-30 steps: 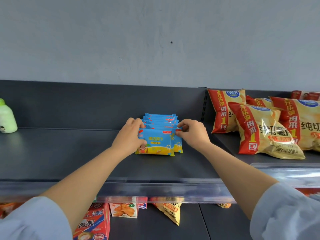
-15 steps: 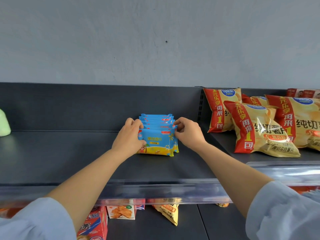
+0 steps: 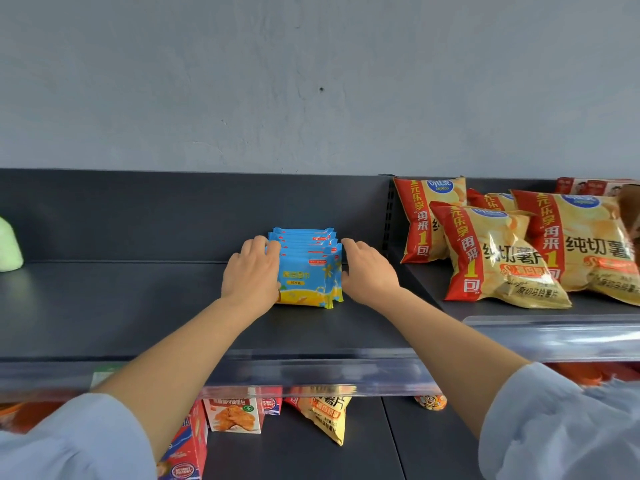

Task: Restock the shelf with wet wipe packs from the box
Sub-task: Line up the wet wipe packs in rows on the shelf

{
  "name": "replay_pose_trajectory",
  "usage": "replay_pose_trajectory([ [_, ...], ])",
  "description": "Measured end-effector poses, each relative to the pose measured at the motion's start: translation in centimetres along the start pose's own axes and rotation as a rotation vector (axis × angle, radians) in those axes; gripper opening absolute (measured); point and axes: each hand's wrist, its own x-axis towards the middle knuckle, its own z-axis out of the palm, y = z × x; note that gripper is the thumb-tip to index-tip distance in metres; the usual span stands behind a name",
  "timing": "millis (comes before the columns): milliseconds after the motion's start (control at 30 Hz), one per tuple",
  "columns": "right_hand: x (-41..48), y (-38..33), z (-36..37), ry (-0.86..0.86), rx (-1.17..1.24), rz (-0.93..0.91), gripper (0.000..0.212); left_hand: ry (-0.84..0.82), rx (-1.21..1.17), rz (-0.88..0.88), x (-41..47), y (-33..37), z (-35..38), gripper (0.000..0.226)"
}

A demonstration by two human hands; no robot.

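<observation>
A row of several blue and yellow wet wipe packs point(image 3: 304, 275) stands upright on the dark shelf point(image 3: 138, 306), front pack facing me. My left hand point(image 3: 251, 277) lies against the row's left side and covers the front pack's left edge. On the other side, my right hand point(image 3: 367, 271) rests with its fingers stretched out, fingertips touching the packs' right edges. Neither hand lifts a pack. The box is out of view.
Large orange and red chip bags point(image 3: 495, 258) fill the shelf section to the right. A pale green bottle point(image 3: 8, 245) stands at the far left. A clear price rail point(image 3: 311, 375) runs along the shelf front. Cartons point(image 3: 233, 415) and a snack bag point(image 3: 329, 417) sit below.
Both hands pinched the front pack's top corners before. Their fingers have now straightened and slid to the sides of the row. The packs stand in the same place.
</observation>
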Motion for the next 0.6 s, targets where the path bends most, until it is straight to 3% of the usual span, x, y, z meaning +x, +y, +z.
replay_pose_trajectory([
  [200,-1.5,0.4,-1.2,-0.042,-0.131,-0.052,0.049,-0.04,0.021,0.007,-0.8,0.7,-0.9,0.07],
  [600,-8.6,-0.5,-5.2,-0.034,-0.237,-0.027,0.052,-0.04,-0.003,0.071,-5.5,1.6,-5.3,0.049],
])
